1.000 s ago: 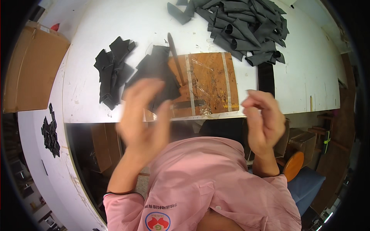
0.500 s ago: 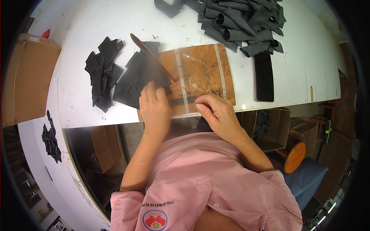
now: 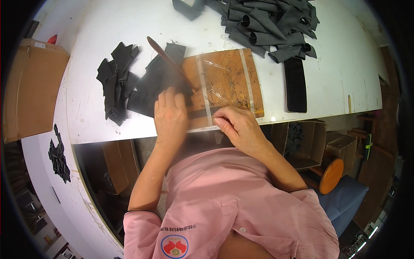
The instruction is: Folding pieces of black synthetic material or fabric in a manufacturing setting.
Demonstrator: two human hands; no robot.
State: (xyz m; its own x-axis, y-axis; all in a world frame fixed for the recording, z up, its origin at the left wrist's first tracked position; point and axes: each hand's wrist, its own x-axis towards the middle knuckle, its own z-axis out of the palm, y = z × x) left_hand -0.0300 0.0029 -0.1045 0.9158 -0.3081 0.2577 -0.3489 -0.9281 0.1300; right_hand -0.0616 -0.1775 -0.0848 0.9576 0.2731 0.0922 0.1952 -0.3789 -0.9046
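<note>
A narrow black fabric strip [image 3: 202, 113] lies along the near edge of a brown board [image 3: 230, 80] with pale tape bands. My right hand [image 3: 239, 127] is closed, thumb and forefinger pinched at the strip's right end. At its left end, my left hand [image 3: 170, 114] rests with fingers extended over the strip and neighbouring black fabric pieces [image 3: 148, 90]; its thumb is mostly hidden. A slim reddish-brown stick-like tool [image 3: 170, 62] slants over those pieces, just beyond my left fingers, its lower end on the board.
A pile of black pieces [image 3: 115, 84] lies left of the board. Rolled dark pieces [image 3: 271, 26] are heaped at the far right, above a black phone [image 3: 295, 86]. Cardboard boxes [image 3: 34, 88] stand left and below the white table [image 3: 99, 134]. A round wooden stool [image 3: 331, 176] is at the lower right.
Both hands have shifted slightly left, and my right hand has also come a little nearer. The fabric pieces by my left hand have turned slightly; the strip stays along the board's edge.
</note>
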